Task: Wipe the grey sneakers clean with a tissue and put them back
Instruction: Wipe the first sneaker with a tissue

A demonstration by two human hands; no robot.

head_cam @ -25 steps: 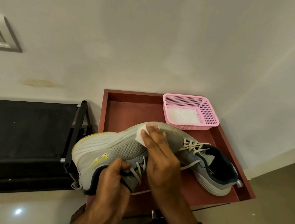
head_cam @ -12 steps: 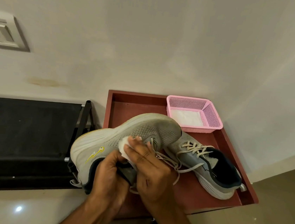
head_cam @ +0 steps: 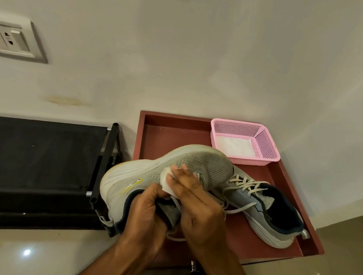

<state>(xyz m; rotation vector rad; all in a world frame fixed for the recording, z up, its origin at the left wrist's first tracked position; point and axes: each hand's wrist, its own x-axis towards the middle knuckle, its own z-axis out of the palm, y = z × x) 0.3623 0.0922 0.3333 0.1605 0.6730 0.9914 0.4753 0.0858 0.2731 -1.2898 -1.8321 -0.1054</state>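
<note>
- Above the near-left corner of the maroon tray [head_cam: 172, 131], head view: the grey sneaker [head_cam: 172, 165] under treatment is held off the tray, tipped on its side, toe toward the pink basket [head_cam: 265, 147] at the tray's far-right corner, heel out past the tray's left edge.
- Left hand [head_cam: 145, 212]: fingers curled round the tongue and collar of the held sneaker, a firm grasp.
- Right hand [head_cam: 194, 197]: fingers nearly straight, pressing a folded white tissue [head_cam: 166, 181] flat against the mesh side panel; a pressing contact, not a clench.
- Second grey sneaker [head_cam: 265, 210]: rests on the tray floor toward its right side, laces loose, partly under the held sneaker's toe.
- Judgement on the step: wiping of the upper is under way. Good practice would be to keep the left-hand grasp steady, draw the tissue along the mesh with even pressure, refold to a clean face as it soils, and cover the dingy toe rim and the white midsole.
- Risk, as judged: loose laces may catch under the tissue; thin tissue may shred on the mesh.
- Spare white tissue sheets [head_cam: 234, 145] lie in the pink basket.
- Black fabric rack [head_cam: 38, 155] stands just left of the tray; wall socket [head_cam: 10, 38] well above it.
- Markings: a yellow and white emblem [head_cam: 132, 185] on the heel side panel; no lettering is legible. Small marks on the second sneaker's collar are too small to read.
</note>
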